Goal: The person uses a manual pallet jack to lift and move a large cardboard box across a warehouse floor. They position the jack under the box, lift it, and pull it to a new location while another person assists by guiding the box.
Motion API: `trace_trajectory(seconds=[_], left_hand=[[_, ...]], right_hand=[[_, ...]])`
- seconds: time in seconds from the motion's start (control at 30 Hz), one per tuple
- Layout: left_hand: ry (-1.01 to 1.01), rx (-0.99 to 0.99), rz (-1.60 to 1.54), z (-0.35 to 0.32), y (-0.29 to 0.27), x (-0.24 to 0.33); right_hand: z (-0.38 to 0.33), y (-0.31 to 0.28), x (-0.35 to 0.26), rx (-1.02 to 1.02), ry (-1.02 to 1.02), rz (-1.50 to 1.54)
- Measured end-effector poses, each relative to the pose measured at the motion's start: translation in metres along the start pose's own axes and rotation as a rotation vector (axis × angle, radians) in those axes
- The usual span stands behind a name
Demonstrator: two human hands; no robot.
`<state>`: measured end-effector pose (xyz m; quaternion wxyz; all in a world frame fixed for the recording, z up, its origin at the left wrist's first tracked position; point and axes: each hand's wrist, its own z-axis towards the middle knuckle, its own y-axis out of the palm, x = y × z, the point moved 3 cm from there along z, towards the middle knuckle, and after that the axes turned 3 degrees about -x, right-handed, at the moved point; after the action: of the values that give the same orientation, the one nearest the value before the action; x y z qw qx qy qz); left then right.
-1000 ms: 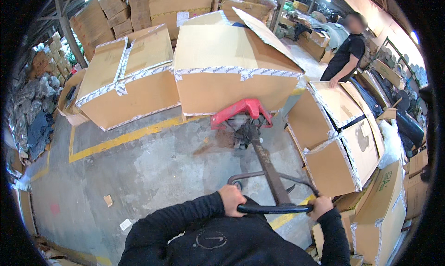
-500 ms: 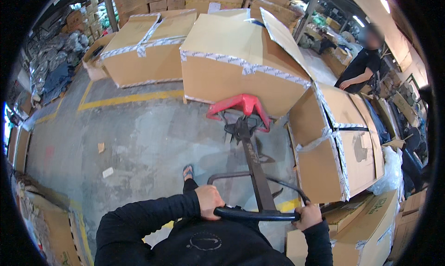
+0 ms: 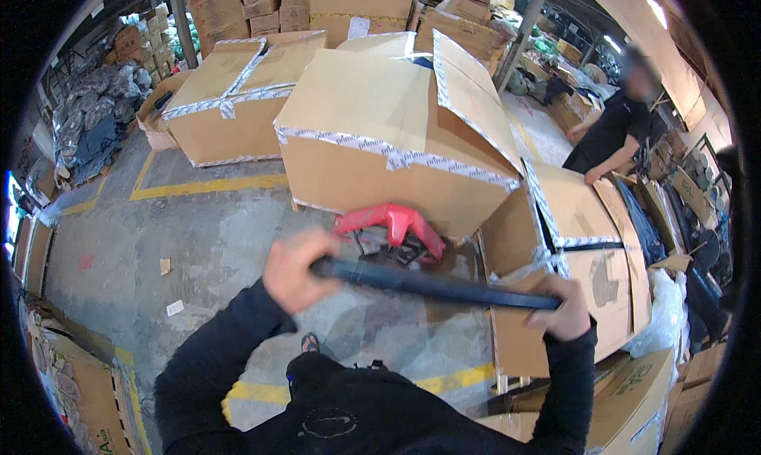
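Note:
My left hand (image 3: 295, 271), smeared by motion, is closed round the left end of a black pallet jack handle (image 3: 428, 285). Round its right end is my right hand (image 3: 564, 308), also closed. The handle is raised across the front of me and covers most of the jack's shaft. Beyond it, the red pallet jack body (image 3: 396, 219) sits low against the near side of a large cardboard box (image 3: 388, 170). One of that box's top flaps stands up. The jack's forks are out of sight.
To the right, a second large carton (image 3: 587, 205) has another person's hand (image 3: 593, 175) on its top. A third carton (image 3: 238, 118) stands at the far left. Flattened cardboard (image 3: 634, 391) lies near me on the right. Yellow lines (image 3: 214, 188) mark the concrete floor.
Both hands have lifted the handle from low by my waist to higher up, the left one rising most. The jack and boxes appear shifted slightly left and lower. The other person's arm now reaches the right carton.

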<state>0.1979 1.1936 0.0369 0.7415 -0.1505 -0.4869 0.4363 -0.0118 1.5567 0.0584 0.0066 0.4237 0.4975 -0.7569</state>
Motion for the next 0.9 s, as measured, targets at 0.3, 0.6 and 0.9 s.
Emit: trace_trajectory(seconds=[0.3,0.6,0.9], left_hand=[[-0.04,0.377,0.052,0.341,0.042,-0.194],[0.424,0.258,-0.261,0.482,0.106,-0.258],[0.307,0.233,-0.193,0.521,0.135,-0.247]], right_hand=[[0.276,-0.011,0.086,0.861,0.066,-0.097],[0.245,0.034,0.049,1.179,0.269,-0.169],[0.309,-0.032,0.12,1.241,0.277,-0.08]])
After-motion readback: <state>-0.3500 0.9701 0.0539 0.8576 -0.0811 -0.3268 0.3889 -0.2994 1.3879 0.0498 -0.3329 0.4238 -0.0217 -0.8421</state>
